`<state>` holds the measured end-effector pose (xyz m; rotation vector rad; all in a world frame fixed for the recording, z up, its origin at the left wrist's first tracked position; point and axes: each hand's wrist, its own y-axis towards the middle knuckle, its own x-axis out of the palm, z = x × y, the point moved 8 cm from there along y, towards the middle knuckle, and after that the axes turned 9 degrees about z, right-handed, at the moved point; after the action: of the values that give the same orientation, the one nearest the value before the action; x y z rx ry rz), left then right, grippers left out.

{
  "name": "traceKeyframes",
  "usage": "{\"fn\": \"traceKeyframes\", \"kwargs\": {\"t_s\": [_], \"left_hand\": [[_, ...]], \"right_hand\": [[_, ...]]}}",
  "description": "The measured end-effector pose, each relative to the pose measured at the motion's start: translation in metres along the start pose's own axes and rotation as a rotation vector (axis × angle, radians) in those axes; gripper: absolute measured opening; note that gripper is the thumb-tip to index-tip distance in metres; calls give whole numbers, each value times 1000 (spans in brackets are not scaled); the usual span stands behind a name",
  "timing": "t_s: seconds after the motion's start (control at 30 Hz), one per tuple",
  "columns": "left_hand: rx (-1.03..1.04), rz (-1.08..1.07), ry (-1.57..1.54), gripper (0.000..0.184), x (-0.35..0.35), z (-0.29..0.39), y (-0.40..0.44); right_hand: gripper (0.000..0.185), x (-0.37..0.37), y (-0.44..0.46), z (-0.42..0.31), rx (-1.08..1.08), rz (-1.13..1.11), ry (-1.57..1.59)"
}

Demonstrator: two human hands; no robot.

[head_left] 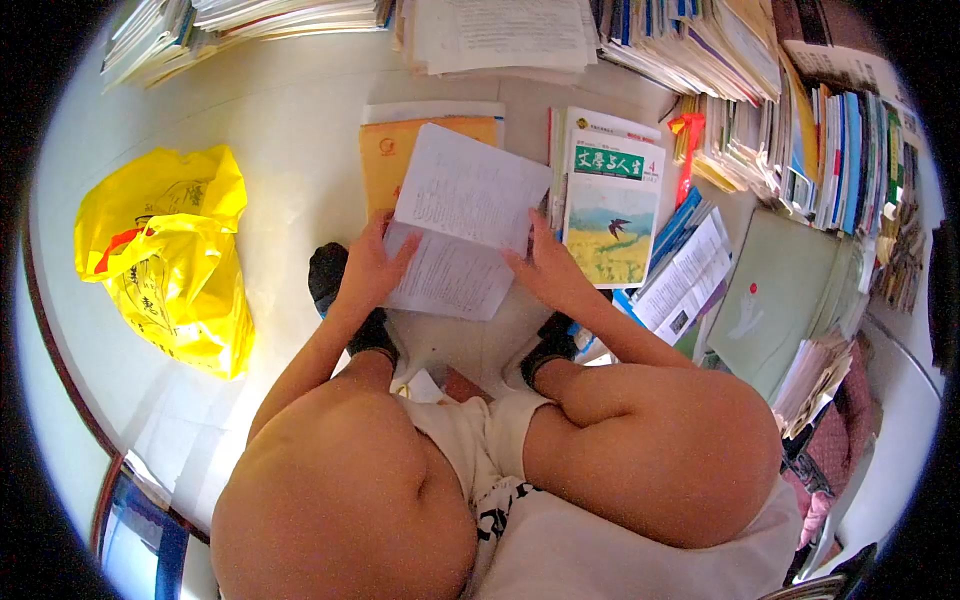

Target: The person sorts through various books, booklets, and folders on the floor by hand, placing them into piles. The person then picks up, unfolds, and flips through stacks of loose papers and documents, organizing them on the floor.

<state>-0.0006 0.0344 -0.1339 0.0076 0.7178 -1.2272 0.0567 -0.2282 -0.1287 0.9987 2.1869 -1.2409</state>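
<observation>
A folded paper [455, 225] covered in print and faint writing lies opened out between my hands, its crease running across the middle. My left hand [375, 262] grips its left edge near the crease, thumb on top and fingers mostly hidden. On the opposite edge, my right hand [545, 262] holds it the same way. Partly covered by the paper is an orange envelope or folder [380, 155] on the floor. Close to my right hand lies a magazine [612, 225] with a green title band and a bird over a yellow field.
A yellow plastic bag [190, 300] stands on the floor [300, 110] to the left. Paper stacks [500, 35] line the far side. Books and magazines [835, 160] are piled on the right, near a pale green folder [765, 300]. Blue booklets and printed sheets [685, 275] lie beside my right forearm.
</observation>
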Motion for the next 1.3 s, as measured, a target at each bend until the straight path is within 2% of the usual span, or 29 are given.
{"fn": "traceKeyframes", "kwargs": {"t_s": [0.07,0.1,0.13,0.17,0.23,0.27,0.3,0.37,0.4,0.47,0.6,0.63,0.67,0.73,0.77,0.8,0.83,0.87,0.9,0.93,0.97,1.0,1.07,1.1,1.17,1.23,1.27,1.3], "left_hand": [[-68,-3,7,45,7,-8,13],[-203,-34,-39,47,14,-31,22],[-338,-64,-85,48,19,-45,25],[-336,-64,-84,48,22,-50,27],[-137,-52,-143,48,21,-30,32],[-136,-53,-141,48,22,-28,30],[-112,-43,-171,48,19,-11,27],[-86,-39,-201,49,17,3,22],[-23,-19,-222,51,15,9,21],[41,1,-244,53,14,9,20],[-171,-25,-424,57,22,-19,16],[-257,-17,-475,57,22,-21,13],[-253,-21,-474,57,23,-16,9],[-437,-74,-460,51,30,-9,-6],[-433,-76,-459,51,32,-12,-10],[-249,-30,-382,49,29,-7,-11],[-67,13,-304,46,25,-1,-15],[-62,7,-305,46,20,-1,-17],[68,59,-119,42,8,6,-16],[196,110,66,38,-2,17,-15],[202,101,65,38,-13,26,-14],[269,30,-41,34,-24,48,-12],[563,-31,-529,22,-43,107,-11],[519,-47,-541,22,-42,103,-7],[372,0,-162,23,-31,93,0],[442,-13,-236,25,-21,75,4],[341,1,-179,25,-19,63,5],[238,17,-123,25,-17,47,7]], "right_hand": [[79,6,10,3,-48,189,245],[79,18,15,8,-48,192,248],[78,17,19,9,-97,339,250],[77,15,19,12,-145,484,249],[77,15,21,10,-127,527,288],[77,12,21,10,-112,568,326],[77,10,23,8,-111,569,327],[71,14,29,18,44,486,645],[71,11,30,20,47,490,644],[59,12,36,27,123,437,652],[48,14,38,9,168,309,825],[46,19,41,8,109,325,753],[44,23,42,8,50,339,681],[45,19,41,5,80,356,642],[46,16,40,5,110,368,601],[46,11,37,-1,112,372,601],[42,0,31,-15,9,410,549],[38,-15,24,-30,-95,450,494],[38,-29,19,-39,-93,461,492],[36,-39,12,-53,-130,399,577],[34,-46,7,-64,-165,335,662],[34,-53,7,-65,-160,344,662],[26,-72,6,-90,-525,239,1002],[25,-69,11,-92,-553,235,989],[25,-60,21,-91,-556,228,948],[27,-45,34,-76,-536,231,827],[35,-29,37,-67,-461,262,959],[35,-32,34,-68,-465,272,958]]}}
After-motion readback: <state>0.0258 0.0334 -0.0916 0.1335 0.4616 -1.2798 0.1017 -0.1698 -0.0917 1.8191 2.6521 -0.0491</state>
